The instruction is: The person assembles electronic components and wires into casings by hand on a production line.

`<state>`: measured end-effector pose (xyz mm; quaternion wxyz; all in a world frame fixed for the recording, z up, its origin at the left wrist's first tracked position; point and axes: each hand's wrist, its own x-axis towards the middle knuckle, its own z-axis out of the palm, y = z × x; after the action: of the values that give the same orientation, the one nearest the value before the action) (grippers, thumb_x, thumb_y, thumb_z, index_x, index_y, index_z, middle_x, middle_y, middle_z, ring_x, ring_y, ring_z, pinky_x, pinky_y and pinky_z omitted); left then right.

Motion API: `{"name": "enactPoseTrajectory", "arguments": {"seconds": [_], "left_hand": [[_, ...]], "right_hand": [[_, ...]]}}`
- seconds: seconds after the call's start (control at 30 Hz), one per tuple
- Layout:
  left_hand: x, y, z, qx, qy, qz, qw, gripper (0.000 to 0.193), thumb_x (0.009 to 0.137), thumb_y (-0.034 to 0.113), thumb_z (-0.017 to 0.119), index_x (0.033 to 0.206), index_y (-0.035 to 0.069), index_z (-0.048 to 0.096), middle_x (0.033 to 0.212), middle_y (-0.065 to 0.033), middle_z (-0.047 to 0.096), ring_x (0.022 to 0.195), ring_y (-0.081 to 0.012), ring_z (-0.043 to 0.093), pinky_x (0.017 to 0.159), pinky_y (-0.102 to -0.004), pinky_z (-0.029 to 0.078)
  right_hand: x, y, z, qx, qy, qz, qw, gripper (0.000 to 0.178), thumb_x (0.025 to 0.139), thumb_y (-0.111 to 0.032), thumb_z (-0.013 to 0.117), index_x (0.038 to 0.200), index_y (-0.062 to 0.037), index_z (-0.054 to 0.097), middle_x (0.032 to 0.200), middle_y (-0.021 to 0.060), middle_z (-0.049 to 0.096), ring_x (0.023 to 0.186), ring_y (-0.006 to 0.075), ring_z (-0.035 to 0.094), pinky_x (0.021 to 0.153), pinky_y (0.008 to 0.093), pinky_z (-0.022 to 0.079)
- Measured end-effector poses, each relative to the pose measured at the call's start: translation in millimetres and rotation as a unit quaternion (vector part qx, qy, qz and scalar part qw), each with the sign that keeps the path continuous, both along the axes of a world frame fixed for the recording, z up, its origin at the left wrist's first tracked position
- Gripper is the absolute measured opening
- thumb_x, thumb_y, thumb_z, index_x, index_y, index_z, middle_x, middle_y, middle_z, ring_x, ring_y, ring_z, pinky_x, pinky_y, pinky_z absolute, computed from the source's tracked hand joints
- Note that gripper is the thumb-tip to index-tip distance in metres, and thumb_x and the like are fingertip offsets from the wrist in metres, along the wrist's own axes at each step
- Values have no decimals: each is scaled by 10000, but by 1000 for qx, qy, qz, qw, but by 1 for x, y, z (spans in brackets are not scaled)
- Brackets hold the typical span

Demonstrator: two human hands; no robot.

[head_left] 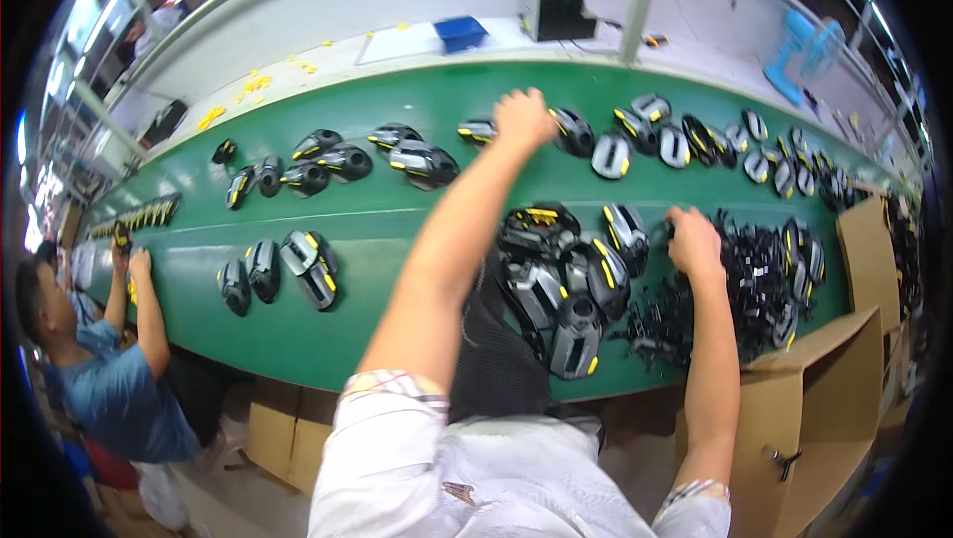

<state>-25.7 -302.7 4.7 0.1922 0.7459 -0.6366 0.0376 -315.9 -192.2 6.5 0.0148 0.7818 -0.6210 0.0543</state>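
My left hand (524, 119) reaches across to the far half of the green table. It is between a grey-black shell with a yellow strip (477, 131) and another dark shell (573, 132); its fingertips are hidden, so any grip cannot be made out. My right hand (694, 243) is at the left edge of a heap of small black parts (747, 280). Its fingers curl inward, and what they hold is too small to name. A cluster of grey-black shells with yellow tabs (576, 337) lies on the table in front of me, between my forearms.
More shells (424, 163) line the green table (397, 275). A person in blue (119, 369) works at the left end. Open cardboard boxes (794, 429) stand at the right. Behind are a blue tray (460, 34), a black box-shaped device (556, 12) and a blue fan (802, 54).
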Motion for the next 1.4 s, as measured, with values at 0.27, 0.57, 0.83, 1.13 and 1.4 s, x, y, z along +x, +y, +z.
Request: {"name": "enactPoseTrajectory", "arguments": {"seconds": [0.27, 0.57, 0.83, 1.13, 1.4], "left_hand": [[-68, -22, -14, 123, 171, 157, 965, 802, 656, 601, 630, 1196, 17, 525, 1245, -134, 429, 1155, -295, 383, 931, -417, 321], [-14, -16, -9, 130, 267, 2, 955, 673, 612, 343, 754, 1115, -27, 503, 1142, -206, 554, 1057, -347, 542, 880, -395, 460], [22, 128, 43, -119, 610, -264, 738, 232, 739, 148, 670, 830, -41, 570, 792, -133, 651, 720, -184, 636, 661, -316, 500], [38, 216, -13, -110, 752, -200, 618, 146, 792, 39, 629, 904, -4, 545, 839, -74, 644, 761, -124, 604, 710, -240, 466], [35, 235, -7, -33, 845, -200, 495, 151, 853, 152, 602, 935, 32, 561, 883, -43, 635, 774, -109, 613, 660, -271, 511]], "right_hand": [[-3, 8, -6, -11, -11, 6, 1000, 179, 648, -86, 669, 805, -53, 590, 814, 138, 622, 837, 322, 595, 714, 425, 477], [-19, 16, 13, 19, -280, 24, 960, 316, 653, -17, 703, 939, -38, 571, 662, 58, 535, 601, 156, 534, 593, 301, 451], [-37, 33, 43, -101, -567, 61, 815, 210, 857, -39, 565, 1056, 13, 523, 968, 52, 544, 873, 128, 521, 797, 254, 420], [-33, -52, -37, -142, -275, 141, 940, 316, 974, -188, 374, 1250, -57, 453, 1009, 63, 507, 867, 157, 502, 836, 286, 419], [38, 41, 47, -181, -342, 113, 915, 233, 866, -114, 587, 1059, 14, 606, 983, 183, 620, 839, 254, 591, 711, 323, 477]]}}
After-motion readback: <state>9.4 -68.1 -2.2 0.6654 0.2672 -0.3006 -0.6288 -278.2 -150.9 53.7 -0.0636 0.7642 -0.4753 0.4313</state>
